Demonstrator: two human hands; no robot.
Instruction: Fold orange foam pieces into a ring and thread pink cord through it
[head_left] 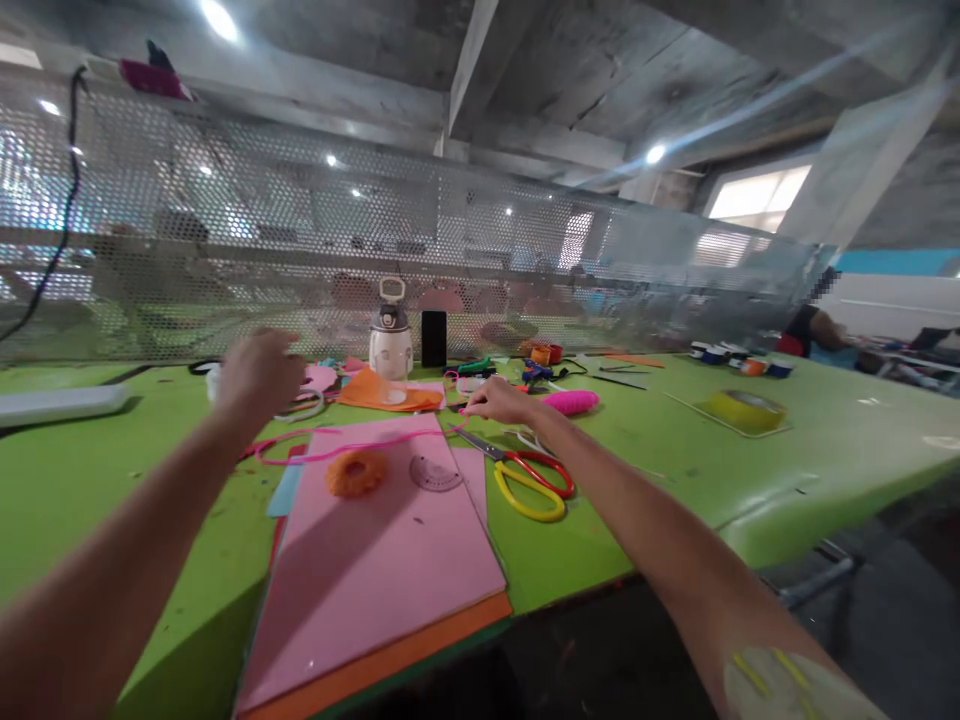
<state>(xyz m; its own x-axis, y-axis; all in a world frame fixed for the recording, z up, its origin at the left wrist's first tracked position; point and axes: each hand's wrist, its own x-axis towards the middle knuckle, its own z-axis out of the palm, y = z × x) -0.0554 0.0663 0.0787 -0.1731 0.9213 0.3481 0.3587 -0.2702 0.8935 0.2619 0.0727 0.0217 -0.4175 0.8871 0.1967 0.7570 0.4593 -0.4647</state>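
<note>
My right hand [501, 401] reaches out over the green table [825, 450] and pinches a thin pink cord [352, 448] that runs left across a pink foam sheet [375, 560]. My left hand [259, 375] hovers raised above the table's far left part, blurred by motion, its fingers curled near the cord's looped end. An orange yarn ring [356, 473] and a clear protractor [435, 474] lie on the pink sheet. Scissors [529, 478] with red and yellow handles lie just right of the sheet, under my right forearm.
A white bottle [391, 340] and a dark phone [433, 338] stand at the back by a perforated metal screen [450, 250]. A pink yarn spool [571, 402], orange felt [382, 395], a yellow tape roll [746, 408] and small tools lie about. Another person [814, 325] sits far right.
</note>
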